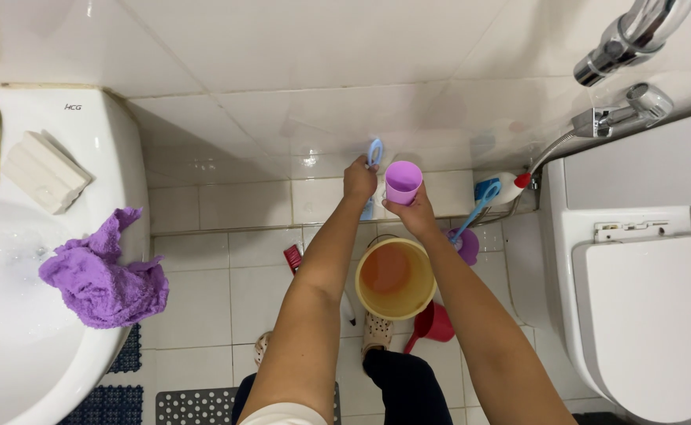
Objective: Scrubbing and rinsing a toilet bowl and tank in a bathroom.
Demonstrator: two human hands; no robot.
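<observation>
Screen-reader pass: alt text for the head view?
Seen from above in a tiled bathroom, the right hand holds a purple cup and the left hand a blue-handled tool, above a yellow bucket; sink left, toilet right.

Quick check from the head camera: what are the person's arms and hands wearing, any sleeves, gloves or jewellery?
Both arms are bare from the hands up past the elbows. The left hand and right hand wear no gloves, and no watch, bracelet or ring shows at this size. The only clothing on the arms is a light, cream-coloured short sleeve at the upper left arm, at the frame's lower edge. The right arm's upper part is cut off.
</observation>
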